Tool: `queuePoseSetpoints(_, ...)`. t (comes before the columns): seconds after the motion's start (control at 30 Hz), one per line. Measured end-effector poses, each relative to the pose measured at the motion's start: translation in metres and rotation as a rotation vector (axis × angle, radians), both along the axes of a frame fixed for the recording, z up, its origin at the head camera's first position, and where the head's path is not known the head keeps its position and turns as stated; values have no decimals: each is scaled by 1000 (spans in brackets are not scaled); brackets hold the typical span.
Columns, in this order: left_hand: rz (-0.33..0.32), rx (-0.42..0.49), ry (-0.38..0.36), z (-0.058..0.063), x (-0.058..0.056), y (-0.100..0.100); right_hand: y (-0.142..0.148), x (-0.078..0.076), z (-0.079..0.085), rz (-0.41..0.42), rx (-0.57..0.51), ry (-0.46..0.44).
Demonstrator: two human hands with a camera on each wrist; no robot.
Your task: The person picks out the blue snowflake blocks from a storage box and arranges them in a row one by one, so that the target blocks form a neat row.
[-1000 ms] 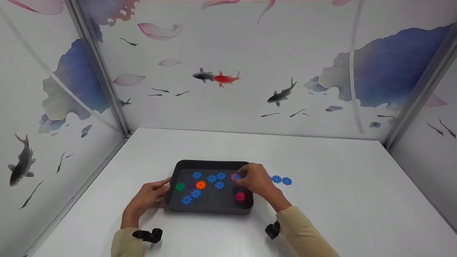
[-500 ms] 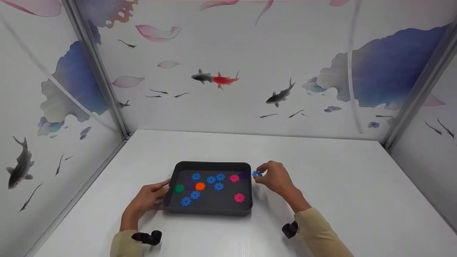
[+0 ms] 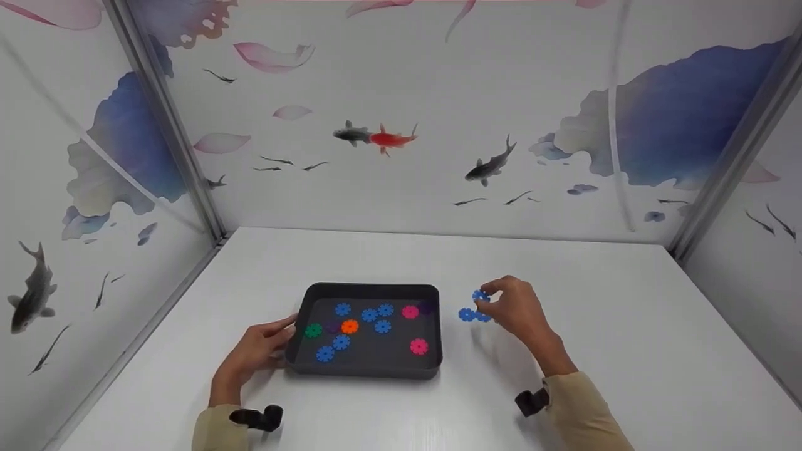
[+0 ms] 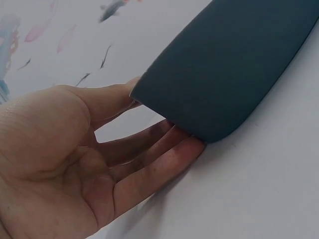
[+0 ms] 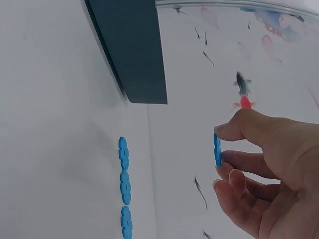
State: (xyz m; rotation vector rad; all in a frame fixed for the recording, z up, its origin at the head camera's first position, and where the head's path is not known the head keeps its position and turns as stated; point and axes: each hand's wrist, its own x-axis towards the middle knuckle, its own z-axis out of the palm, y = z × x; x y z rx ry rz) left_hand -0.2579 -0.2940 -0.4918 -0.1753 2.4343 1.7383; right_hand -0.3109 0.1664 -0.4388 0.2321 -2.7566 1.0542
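My right hand pinches a blue snowflake disc between thumb and fingertips, standing on edge above the table. Beneath it, blue snowflake discs lie in a row, partly hidden by the hand in the head view; three show in the right wrist view. To the left is a dark grey tray with several flat discs inside: blue, two pink, one orange, one green and dark purple ones. My left hand holds the tray's left side, thumb at the rim and fingers lower on the wall.
Everything stands on a white table. Walls printed with fish and petals enclose its back and sides. A black wrist camera sits at each sleeve, near the tabletop in the head view.
The right hand has moved from inside the tray, out over its right rim, to above the row of blue discs, carrying the blue disc. The left hand has stayed at the tray.
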Motion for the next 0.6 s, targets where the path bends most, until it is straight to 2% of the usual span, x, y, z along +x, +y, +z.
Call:
queuePoseSetpoints(0.3, -8, -3, -14, 0, 0, 3, 33, -4, 1, -77, 58, 25)
queuePoseSetpoints(0.47, 9, -23, -26, 1, 1, 2, 50, -9, 0, -58, 47, 15)
queuePoseSetpoints(0.6, -2, -20, -27, 2, 0, 2, 61, -12, -4, -47, 54, -4)
